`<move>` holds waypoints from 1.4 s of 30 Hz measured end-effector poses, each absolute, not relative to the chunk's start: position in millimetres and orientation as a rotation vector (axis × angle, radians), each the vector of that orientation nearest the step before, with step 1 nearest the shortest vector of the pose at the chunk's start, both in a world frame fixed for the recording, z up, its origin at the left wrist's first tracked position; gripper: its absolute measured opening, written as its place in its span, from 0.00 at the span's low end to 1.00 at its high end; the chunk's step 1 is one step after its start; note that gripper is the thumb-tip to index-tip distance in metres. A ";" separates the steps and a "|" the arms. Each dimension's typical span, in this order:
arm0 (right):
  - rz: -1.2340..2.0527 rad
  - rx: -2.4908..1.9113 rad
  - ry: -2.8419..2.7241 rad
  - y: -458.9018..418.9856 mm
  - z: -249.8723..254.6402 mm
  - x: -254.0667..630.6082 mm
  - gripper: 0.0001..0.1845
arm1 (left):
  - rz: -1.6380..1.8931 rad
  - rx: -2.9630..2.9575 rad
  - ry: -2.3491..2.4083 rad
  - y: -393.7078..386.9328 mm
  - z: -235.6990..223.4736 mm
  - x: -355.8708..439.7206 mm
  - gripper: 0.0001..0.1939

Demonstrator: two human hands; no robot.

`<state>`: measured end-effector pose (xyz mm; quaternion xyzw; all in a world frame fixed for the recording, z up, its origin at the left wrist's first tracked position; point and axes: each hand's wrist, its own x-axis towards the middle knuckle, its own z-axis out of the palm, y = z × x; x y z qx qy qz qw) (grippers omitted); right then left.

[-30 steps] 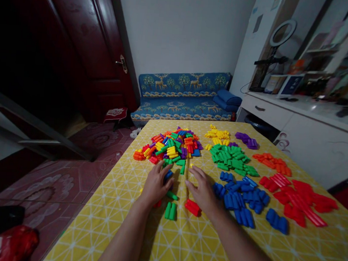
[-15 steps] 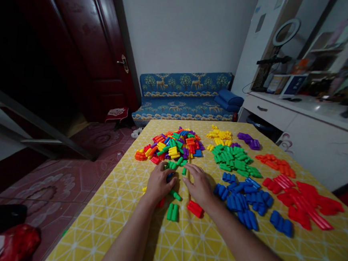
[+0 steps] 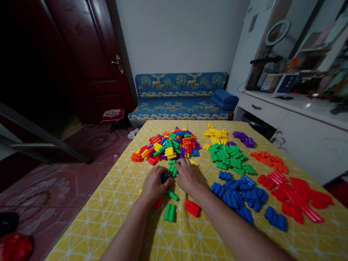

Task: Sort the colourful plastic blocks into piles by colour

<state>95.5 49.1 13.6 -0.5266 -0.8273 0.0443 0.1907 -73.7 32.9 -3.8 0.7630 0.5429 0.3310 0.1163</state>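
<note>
My left hand is curled around a blue plastic block, its thumb and fingers partly covering it. Close beside it, my right hand reaches forward and left, fingers bent down onto green tube-shaped blocks; its fingertips are partly hidden. Nearer to me lie a slanted green piece, a green block and a red block. Another red piece shows partly behind my left wrist. A heap of mixed-colour blocks sits just beyond both hands.
Sorted piles lie to the right on the yellow patterned tablecloth: yellow, purple, green, orange, blue and red. A blue sofa stands past the table, a white dresser at right.
My right hand has moved left, nearer to my left hand, and its fingers have come down onto the green blocks. A yellow block now shows beyond it. The view has shifted slightly.
</note>
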 end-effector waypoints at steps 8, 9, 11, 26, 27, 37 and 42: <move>0.134 -1.554 -2.261 54.8 10.9 89.2 0.32 | 0.920 2.361 1.519 36.2 -8.1 -75.1 0.23; 0.144 -1.570 -2.261 56.4 11.7 88.9 0.32 | 0.905 2.368 1.519 36.9 -8.6 -75.5 0.22; 0.137 -1.583 -2.271 58.8 14.9 88.6 0.28 | 0.891 2.362 1.535 38.0 -9.4 -76.0 0.21; 0.231 -1.680 -2.192 17.6 20.9 92.0 0.20 | 0.869 2.334 1.470 35.7 -3.9 -76.8 0.20; 0.236 -1.677 -2.180 14.2 20.0 91.8 0.20 | 0.872 2.324 1.472 35.1 -3.1 -76.8 0.19; 0.395 -1.613 -2.035 8.1 12.4 94.6 0.25 | 0.929 2.156 1.452 29.8 2.9 -74.5 0.15; 0.489 -1.629 -1.947 12.0 5.3 98.5 0.19 | 0.915 2.037 1.544 30.9 -0.3 -75.5 0.17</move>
